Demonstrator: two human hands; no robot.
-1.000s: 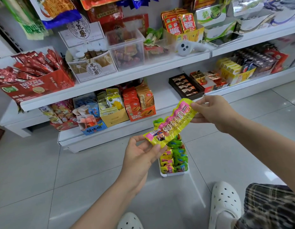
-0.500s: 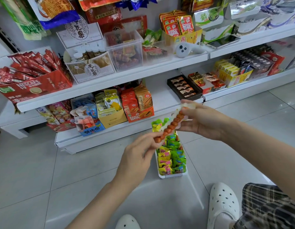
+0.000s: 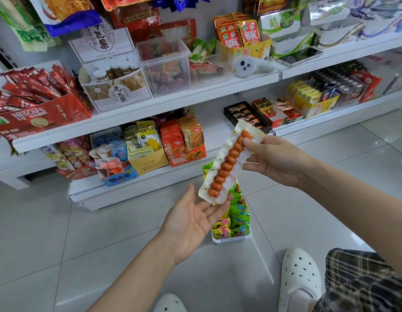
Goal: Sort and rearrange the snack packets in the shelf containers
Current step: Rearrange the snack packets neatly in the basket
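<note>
Snack packet (image 3: 227, 164): long, clear-backed strip showing a row of orange-red sausage beads; held tilted across the centre of the frame, upper end toward the right, above the floor.

Right hand (image 3: 277, 162): centre right; thumb and fingers (image 3: 251, 144) pinching the packet's upper end.

Left hand (image 3: 191, 219): lower centre; palm up, fingers spread and nearly straight, fingertips touching the packet's lower end from beneath.

White tray (image 3: 231, 239): on the floor tiles below the packet, filled with yellow and green small packets (image 3: 237, 218), partly hidden by the left hand.

Lower shelf (image 3: 137, 181): centre left; yellow carton (image 3: 148, 162) and orange carton (image 3: 187, 154) of upright packets side by side.

Upper shelf (image 3: 150, 104): red Nescafe box (image 3: 38, 115) at far left; clear plastic bin (image 3: 165, 66) at upper centre.

White clogs (image 3: 299, 278): bottom right, beside plaid fabric.
</note>
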